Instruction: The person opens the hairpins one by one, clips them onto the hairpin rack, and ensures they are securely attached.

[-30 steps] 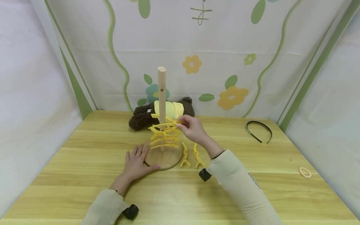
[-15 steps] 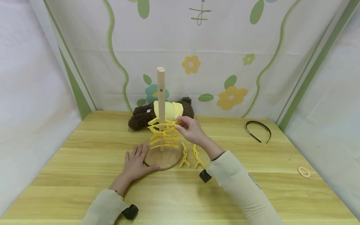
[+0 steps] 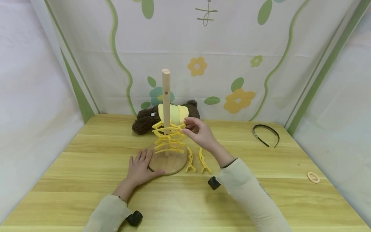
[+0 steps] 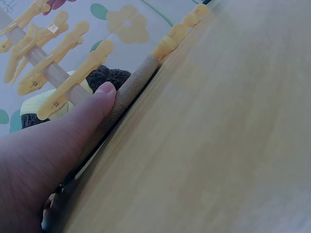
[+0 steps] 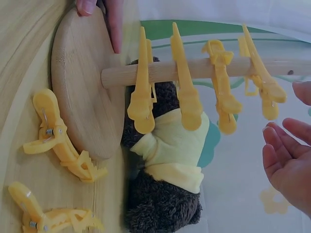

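Note:
A wooden post (image 3: 166, 96) stands upright on a round wooden base (image 3: 169, 165). Several yellow hair clips are clamped across the post one above another; the topmost clip (image 5: 265, 87) and the lowest clip (image 5: 141, 97) both show in the right wrist view. My right hand (image 3: 200, 134) is just beside the handle end of the topmost clip, thumb and fingers parted with nothing between them. The left hand (image 3: 140, 170) rests spread on the left side of the base, its thumb (image 4: 99, 104) along the front rim. Two loose yellow clips, a left one (image 3: 189, 160) and a right one (image 3: 204, 160), lie right of the base.
Behind the post a brown plush bear (image 3: 143, 121) in a yellow shirt lies on the wooden table (image 3: 179, 206). A black headband (image 3: 266, 126) and a pale ring (image 3: 313, 177) are at the right. A patterned cloth (image 3: 226, 42) hangs behind.
The topmost clip settled closed around the post as my right hand's pinch on it ended. That hand has since let go and drawn slightly right. My left hand has stayed put.

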Action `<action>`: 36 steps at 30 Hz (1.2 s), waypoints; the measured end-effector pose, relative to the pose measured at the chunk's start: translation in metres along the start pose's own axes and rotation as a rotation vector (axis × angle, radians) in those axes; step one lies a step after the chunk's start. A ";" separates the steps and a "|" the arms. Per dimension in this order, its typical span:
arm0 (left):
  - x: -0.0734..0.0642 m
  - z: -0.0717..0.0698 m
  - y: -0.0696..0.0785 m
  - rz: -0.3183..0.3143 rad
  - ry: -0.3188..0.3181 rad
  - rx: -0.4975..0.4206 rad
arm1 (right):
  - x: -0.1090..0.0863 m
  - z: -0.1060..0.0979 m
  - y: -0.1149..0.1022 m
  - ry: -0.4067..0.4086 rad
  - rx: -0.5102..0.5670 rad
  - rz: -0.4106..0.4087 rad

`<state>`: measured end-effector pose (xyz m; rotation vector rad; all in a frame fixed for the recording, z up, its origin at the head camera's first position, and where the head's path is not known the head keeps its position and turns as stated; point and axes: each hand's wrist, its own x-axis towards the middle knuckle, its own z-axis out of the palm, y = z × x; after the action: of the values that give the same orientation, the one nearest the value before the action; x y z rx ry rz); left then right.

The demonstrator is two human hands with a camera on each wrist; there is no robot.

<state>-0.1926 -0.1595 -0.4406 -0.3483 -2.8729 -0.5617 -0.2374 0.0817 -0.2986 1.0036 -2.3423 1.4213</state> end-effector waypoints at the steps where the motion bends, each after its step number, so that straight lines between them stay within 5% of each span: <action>1: 0.000 0.000 0.000 0.000 0.001 0.003 | -0.002 -0.002 -0.005 0.013 -0.001 0.005; 8: -0.001 0.001 -0.001 0.004 -0.003 -0.006 | -0.034 -0.019 -0.009 0.070 -0.052 0.115; 14: 0.000 0.001 -0.001 0.001 -0.006 -0.002 | -0.071 -0.026 0.012 0.028 -0.073 0.258; 20: 0.000 0.002 -0.002 0.000 -0.006 -0.001 | -0.099 -0.023 0.046 -0.011 -0.089 0.286; 25: 0.001 0.002 -0.002 0.000 -0.004 0.002 | -0.113 -0.017 0.073 -0.019 -0.092 0.329; 36: 0.001 0.003 -0.003 -0.004 -0.007 0.010 | -0.132 -0.005 0.094 -0.033 -0.008 0.460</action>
<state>-0.1949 -0.1608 -0.4442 -0.3434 -2.8825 -0.5483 -0.2017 0.1712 -0.4282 0.5022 -2.7193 1.5465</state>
